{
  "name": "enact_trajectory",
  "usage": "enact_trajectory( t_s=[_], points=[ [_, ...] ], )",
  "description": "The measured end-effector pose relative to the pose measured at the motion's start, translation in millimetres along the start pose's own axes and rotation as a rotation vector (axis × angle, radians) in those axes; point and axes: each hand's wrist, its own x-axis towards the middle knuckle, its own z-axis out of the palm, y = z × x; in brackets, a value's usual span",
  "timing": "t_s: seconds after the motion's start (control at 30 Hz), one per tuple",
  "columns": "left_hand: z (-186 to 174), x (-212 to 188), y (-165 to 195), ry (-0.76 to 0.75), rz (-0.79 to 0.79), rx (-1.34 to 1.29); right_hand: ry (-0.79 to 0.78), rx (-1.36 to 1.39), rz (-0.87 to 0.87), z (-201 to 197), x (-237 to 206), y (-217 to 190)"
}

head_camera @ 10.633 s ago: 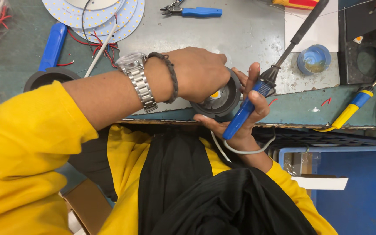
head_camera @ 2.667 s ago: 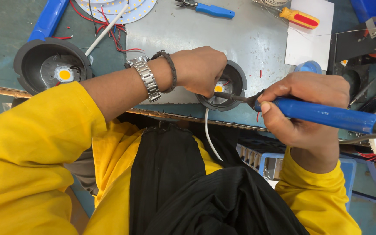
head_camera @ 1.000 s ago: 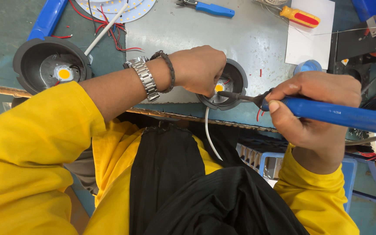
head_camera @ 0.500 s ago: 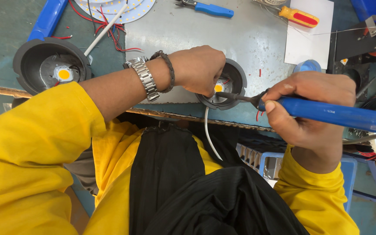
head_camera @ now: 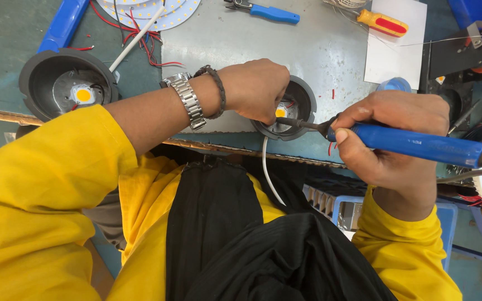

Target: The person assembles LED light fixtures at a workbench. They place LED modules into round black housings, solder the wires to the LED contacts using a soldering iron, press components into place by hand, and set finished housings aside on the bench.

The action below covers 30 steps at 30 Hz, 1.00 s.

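While our left hand (head_camera: pixel 258 89) grips the round black lamp housing (head_camera: pixel 299 108) at frame centre, our right hand (head_camera: pixel 389 139) closes around a blue-handled soldering iron (head_camera: pixel 414 145).

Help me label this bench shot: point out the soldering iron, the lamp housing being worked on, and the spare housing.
soldering iron (head_camera: pixel 419 146), head view, on its blue handle.
lamp housing (head_camera: pixel 303 100), head view, on its dark right rim.
spare housing (head_camera: pixel 46 83), head view, on its inner wall.

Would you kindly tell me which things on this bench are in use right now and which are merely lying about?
In use:
- left hand steadying the dark round lamp housing
- right hand gripping the blue-handled soldering iron, tip inside the housing
- white cable hanging from it

Lying about:
- second lamp housing
- blue-handled pliers
- yellow-and-red screwdriver
- white paper sheet
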Motion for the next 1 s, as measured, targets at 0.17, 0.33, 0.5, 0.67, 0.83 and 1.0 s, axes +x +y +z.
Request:
enact_trajectory(
  t_s=[0.17,0.33,0.5,0.67,0.83,1.0],
  points=[
    [0.0,0.5,0.1,0.005,0.007,0.004,-0.007,0.006,0.002,-0.1,1.1,-0.1],
    [-1.6,-0.5,1.4,-0.005,-0.004,0.009,0.003,-0.012,0.003,0.1,0.6,-1.5],
    [-1.6,-0.1,1.5,-0.019,-0.03,0.003,-0.007,-0.007,0.008,0.0,1.6,-2.0],
    [-2.7,-0.9,2.5,-0.015,-0.033,0.005,-0.008,-0.006,-0.002,0.6,2.5,-1.8],
    [-4.2,-2.0,3.5,-0.011,-0.029,0.016,-0.009,0.002,-0.005,0.6,2.3,-1.1],
    [-0.9,0.0,-0.8,-0.003,-0.021,0.001,-0.001,0.002,-0.001,-0.3,0.7,-2.1]
  ],
)
